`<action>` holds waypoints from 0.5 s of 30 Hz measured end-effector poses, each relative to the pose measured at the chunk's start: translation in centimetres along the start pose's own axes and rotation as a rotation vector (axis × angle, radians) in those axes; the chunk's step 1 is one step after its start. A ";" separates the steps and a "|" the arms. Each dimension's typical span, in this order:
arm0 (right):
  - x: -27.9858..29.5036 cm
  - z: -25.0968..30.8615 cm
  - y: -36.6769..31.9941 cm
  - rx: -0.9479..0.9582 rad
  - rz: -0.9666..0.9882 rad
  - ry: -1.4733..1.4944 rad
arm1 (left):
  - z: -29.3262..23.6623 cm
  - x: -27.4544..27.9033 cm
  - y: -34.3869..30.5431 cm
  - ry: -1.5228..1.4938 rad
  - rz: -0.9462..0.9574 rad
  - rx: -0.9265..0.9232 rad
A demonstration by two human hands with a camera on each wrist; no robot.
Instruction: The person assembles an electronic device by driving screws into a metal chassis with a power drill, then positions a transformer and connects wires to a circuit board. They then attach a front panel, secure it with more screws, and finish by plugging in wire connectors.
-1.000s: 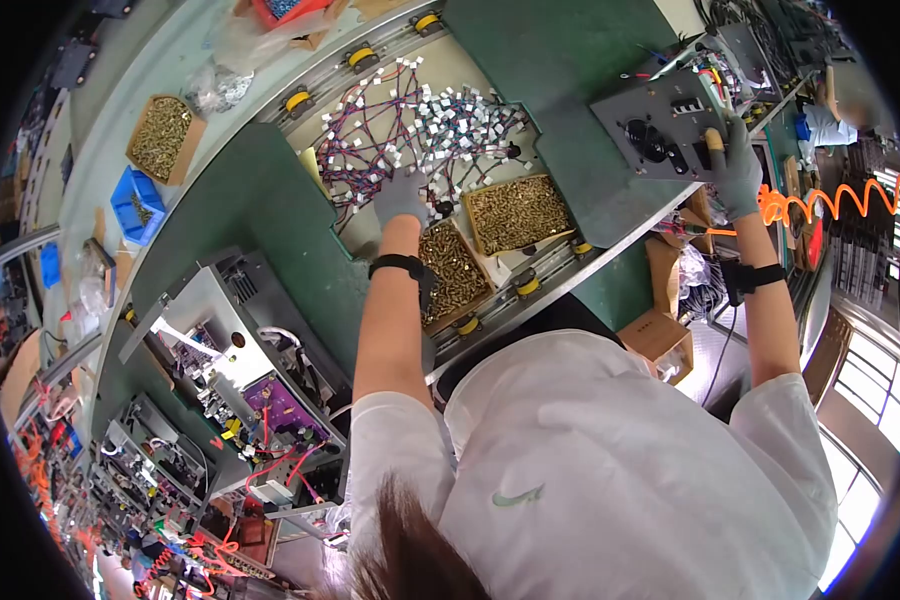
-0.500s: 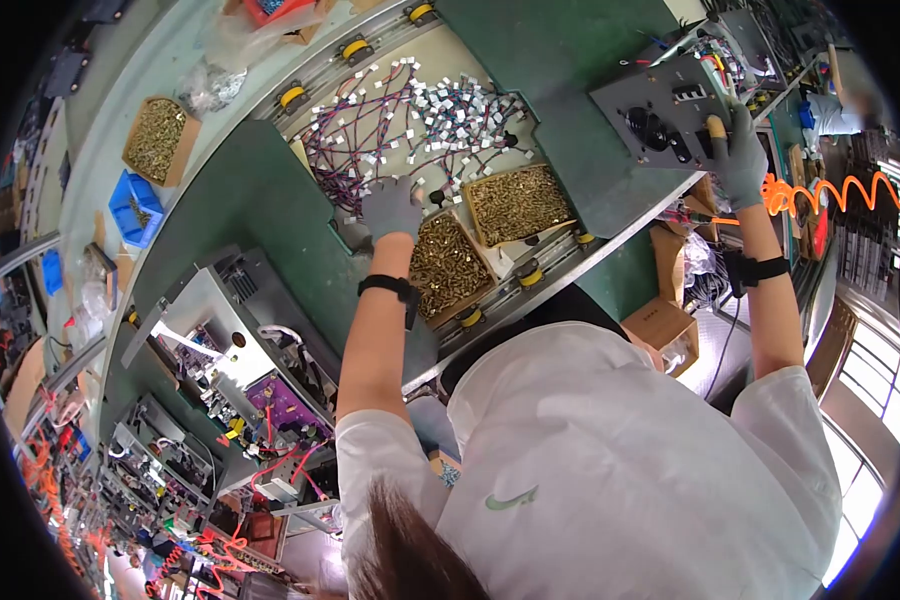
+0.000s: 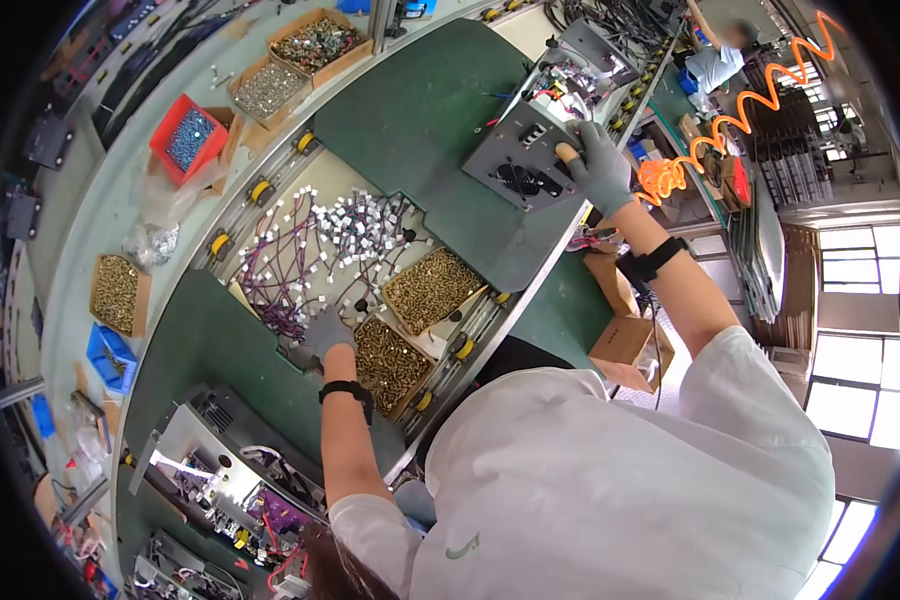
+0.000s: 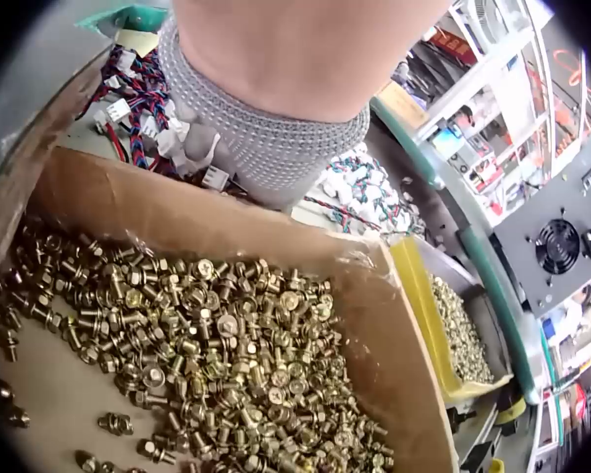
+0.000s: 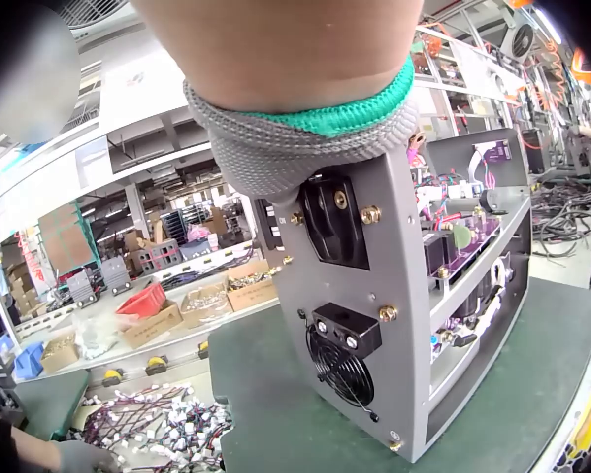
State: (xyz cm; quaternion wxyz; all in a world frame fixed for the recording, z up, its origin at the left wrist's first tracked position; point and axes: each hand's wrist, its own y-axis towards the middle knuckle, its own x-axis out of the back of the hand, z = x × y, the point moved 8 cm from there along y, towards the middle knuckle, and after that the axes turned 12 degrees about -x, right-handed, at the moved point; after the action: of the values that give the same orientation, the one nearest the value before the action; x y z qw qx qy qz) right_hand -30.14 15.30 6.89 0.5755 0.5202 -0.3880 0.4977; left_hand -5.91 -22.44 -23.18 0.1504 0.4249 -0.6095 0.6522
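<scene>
My right hand (image 3: 602, 172), in a grey glove with a bare thumb, grips the edge of a grey metal case (image 3: 505, 150); the thumb lies on its panel. In the right wrist view the glove (image 5: 266, 163) sits at the top of the case, above a black fan grille (image 5: 340, 370). My gloved left hand (image 3: 327, 335) is at the near edge of a heap of cables with white connectors (image 3: 280, 265), beside a cardboard box of brass-coloured bolts (image 4: 236, 335). The left fingers are hidden behind the box wall in the left wrist view, so I cannot tell what they hold.
A second bolt box (image 3: 430, 290) stands beside the first. Green mats (image 3: 410, 100) flank the cables. Along the far shelf are a red bin (image 3: 185, 140), a blue bin (image 3: 112, 358) and several cardboard boxes. Another open case (image 3: 195, 460) is at left; an orange coiled hose (image 3: 760, 110) hangs at right.
The head view has swung round, shifting the bench leftward and down. My left hand has drawn back from among the cables towards the near bolt box. My right hand stays on the case.
</scene>
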 end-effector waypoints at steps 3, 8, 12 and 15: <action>-0.1 -0.1 0.6 -0.061 0.065 0.032 | 1.2 -0.9 -0.5 -0.139 -0.056 0.052; -1.5 0.8 2.7 -0.234 0.186 0.135 | 3.0 -1.2 -0.6 -0.533 -0.269 0.017; -3.8 6.3 2.9 -0.409 0.360 0.585 | 3.7 -3.7 0.2 -0.487 -0.112 0.075; -5.7 9.2 4.1 -0.463 0.484 0.721 | 3.7 -4.1 0.6 -0.638 -0.210 0.046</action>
State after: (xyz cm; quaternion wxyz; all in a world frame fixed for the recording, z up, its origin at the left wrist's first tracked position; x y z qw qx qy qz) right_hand -34.63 5.11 3.70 0.6415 0.0682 -0.3744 0.6660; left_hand -2.55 -24.64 -27.00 0.0088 0.6713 -0.5640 0.4809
